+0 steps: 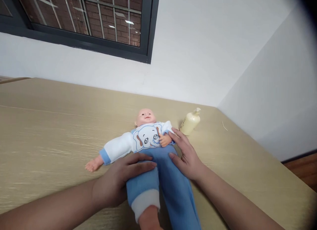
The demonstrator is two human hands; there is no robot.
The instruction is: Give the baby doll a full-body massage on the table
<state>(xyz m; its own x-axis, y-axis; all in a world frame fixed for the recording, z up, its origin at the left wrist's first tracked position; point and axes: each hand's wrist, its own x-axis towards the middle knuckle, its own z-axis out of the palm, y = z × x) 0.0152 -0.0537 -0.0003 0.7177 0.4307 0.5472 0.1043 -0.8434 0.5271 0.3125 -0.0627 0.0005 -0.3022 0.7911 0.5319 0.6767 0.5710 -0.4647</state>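
Observation:
A baby doll [146, 117] lies on its back, head away from me, in a white top [148, 135] with a blue elephant print and blue trousers [177, 187]. My left hand [121, 177] is wrapped over the thigh of the trouser leg on the left; its thumb is hidden. From that leg's white cuff [146, 202] sticks a bare lower leg [150, 218]. My right hand [187, 155] rests with fingers apart at the doll's right-hand side in view, thumb on the trouser waist and fingertips by the sleeve. The other trouser leg runs out of the frame.
Just beyond my right hand, a pale yellow pump bottle [190, 122] stands on the wooden table [61, 124]. A thin light strip [224, 125] lies farther right. White walls [193, 51] and a barred window [86, 15] rise behind the table.

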